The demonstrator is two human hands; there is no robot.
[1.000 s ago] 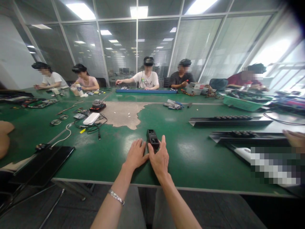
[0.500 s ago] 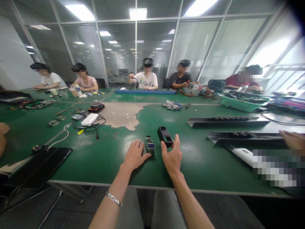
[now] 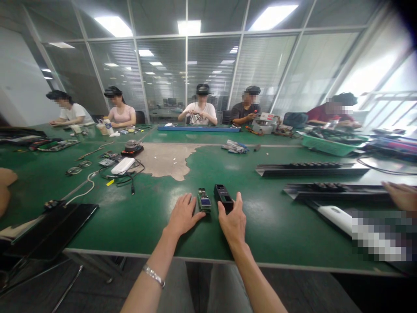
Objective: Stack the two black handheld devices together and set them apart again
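And resting the left hand (image 3: 183, 215) on green tabletop (image 3: 263, 237), with fingers close together and thumb spread beside a rectangular green circuit board (image 3: 204, 201)! Just right of it, pinching an oblong black plastic housing (image 3: 223, 195) between right hand's (image 3: 233, 219) thumb and fingers.

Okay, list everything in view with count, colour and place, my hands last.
circuit board: 1, green, front centre
case: 1, black, right of the circuit board
table: 1, green, across the view
channels: 2, dark, right
basket: 1, green, far right
bar: 1, blue, far side
bundle: 1, grey-blue, far centre
flat box: 1, white, left
panel: 1, black, near left
clutter: uncountable, mixed, left
seated people: 5, mixed clothing, far side
neighbour's hand: 1, bare, right edge
bracelet: 1, silver, lower left
left hand: 1, bare, beside the circuit board
right hand: 1, bare, around the case
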